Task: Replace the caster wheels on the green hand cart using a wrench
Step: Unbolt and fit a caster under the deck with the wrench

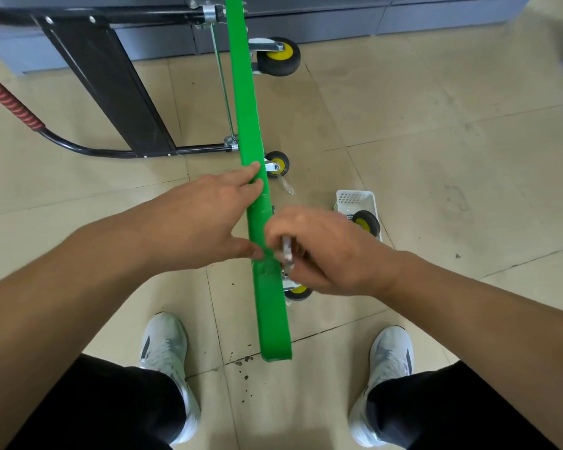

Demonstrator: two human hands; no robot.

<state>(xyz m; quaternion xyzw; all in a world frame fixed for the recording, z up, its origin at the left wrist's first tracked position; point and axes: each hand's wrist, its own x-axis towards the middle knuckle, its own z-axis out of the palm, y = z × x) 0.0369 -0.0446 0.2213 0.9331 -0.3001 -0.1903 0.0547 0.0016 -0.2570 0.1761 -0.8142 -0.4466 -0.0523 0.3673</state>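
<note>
Right hand (325,254) grips a slim silver metal wrench (286,250) at the nearest yellow-hubbed black caster wheel (299,292); left hand (205,219) presses flat on the upended green cart deck (249,125). Wrench slippage could topple it.

Brightness: we see an evenly bright indoor scene, nothing washed out.
Light source: soft and seemingly from above; we cannot place it exactly.
Shadows: we find only faint, soft-edged ones on the floor (436,157) beside the shoes (165,349) and the green cart deck (251,125).
Glare: we note a dull sheen on the pale tiles.
Blur: we see the right hand (325,251) and the wrench (286,248) in it smeared by motion; the left hand (205,219) is sharper.
Distortion: our wide lens bends the cabinets (403,17) and tile joints near the edges.
</note>
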